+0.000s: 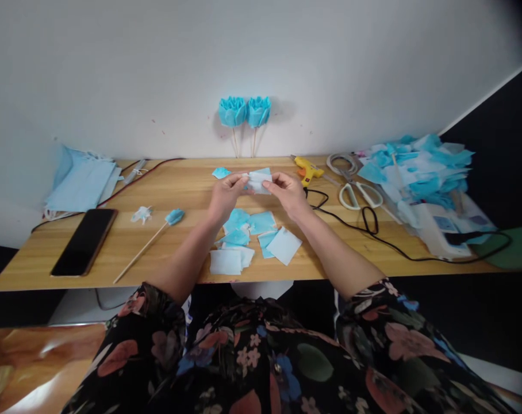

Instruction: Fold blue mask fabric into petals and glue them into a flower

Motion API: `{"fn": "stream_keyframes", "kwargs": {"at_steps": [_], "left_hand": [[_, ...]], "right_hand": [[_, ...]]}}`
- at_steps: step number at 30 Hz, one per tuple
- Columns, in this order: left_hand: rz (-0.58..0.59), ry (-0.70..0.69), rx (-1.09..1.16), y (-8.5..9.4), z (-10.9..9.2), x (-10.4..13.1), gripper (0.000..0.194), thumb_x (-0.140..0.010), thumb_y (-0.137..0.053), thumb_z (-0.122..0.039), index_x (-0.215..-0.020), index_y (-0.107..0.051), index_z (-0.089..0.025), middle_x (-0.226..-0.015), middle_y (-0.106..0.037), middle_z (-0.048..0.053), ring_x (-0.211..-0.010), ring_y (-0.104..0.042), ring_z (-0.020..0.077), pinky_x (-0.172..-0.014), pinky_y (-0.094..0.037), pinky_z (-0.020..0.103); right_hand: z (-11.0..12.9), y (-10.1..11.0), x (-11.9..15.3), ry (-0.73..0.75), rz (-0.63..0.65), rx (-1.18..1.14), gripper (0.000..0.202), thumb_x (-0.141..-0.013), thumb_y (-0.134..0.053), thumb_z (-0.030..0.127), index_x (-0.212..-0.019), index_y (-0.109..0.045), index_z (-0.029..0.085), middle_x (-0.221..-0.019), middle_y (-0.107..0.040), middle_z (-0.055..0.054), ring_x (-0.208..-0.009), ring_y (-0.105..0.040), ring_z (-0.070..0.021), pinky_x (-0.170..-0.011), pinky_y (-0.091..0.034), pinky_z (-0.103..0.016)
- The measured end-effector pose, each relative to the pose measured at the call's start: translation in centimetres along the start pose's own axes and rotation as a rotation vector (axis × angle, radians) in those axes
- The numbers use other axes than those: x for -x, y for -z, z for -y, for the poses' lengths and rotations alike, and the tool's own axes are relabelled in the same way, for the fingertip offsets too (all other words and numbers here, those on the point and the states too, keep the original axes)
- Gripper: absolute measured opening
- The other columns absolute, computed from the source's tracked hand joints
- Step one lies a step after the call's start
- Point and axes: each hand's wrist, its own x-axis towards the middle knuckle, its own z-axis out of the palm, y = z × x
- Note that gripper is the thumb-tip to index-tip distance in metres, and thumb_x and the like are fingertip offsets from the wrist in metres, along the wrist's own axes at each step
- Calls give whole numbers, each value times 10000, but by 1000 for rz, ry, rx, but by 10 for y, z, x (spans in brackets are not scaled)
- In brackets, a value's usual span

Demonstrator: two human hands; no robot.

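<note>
Both hands meet over the back middle of the table, holding a pale blue-white fabric piece (260, 181) between them. My left hand (227, 194) pinches its left edge, and my right hand (289, 194) grips its right side with thumb in front. Just behind my left hand lies a small blue piece (221, 172). Nearer my body are several cut squares, blue ones (237, 227) and white ones (286, 246), some overlapping. To the left, a wooden stick (141, 253) lies flat with a small blue bud (175, 217) at its tip.
Two blue flowers (232, 111) on sticks lean on the wall. Left are folded masks (82, 181), a phone (84, 241) and white scraps (142, 214). Right are a yellow glue gun (307, 169), scissors (349, 196), tape roll (342, 164), black cable (390, 246) and a blue-white fabric pile (425, 172).
</note>
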Motion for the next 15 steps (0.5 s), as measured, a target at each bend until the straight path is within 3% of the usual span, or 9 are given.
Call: {"fn": "stream_keyframes", "kwargs": {"at_steps": [3,6,10,15], "left_hand": [[-14,33,23,1,-3,0,405,-724,-835,-523,-804,-727,-142,-813,-699,22,-780,-660,135,-761,-609,298],[23,47,46,1,-6,1,425,-724,-840,-524,-899,-738,-151,-860,-727,33,-826,-683,149,-772,-598,295],[78,82,29,0,-3,2,335,-705,-860,-373,-921,-727,-154,-916,-748,35,-837,-694,150,-813,-581,309],[-16,-23,-92,2,0,1,131,-707,-785,-200,-801,-704,-158,-855,-710,23,-835,-673,141,-862,-542,305]], "right_hand": [[-2,1,-1,-16,-10,-29,302,-693,-794,463,-808,-684,207,-783,-684,16,-753,-586,-144,-730,-482,-289],[-3,0,-2,-19,-22,-21,340,-693,-786,504,-817,-658,215,-787,-677,13,-782,-598,-158,-764,-501,-305],[-3,-2,-1,-39,-6,-2,354,-704,-760,516,-873,-632,233,-828,-647,10,-812,-594,-161,-774,-495,-303],[2,0,3,59,-2,113,144,-751,-684,342,-823,-617,236,-887,-649,-9,-830,-593,-166,-790,-489,-308]]}}
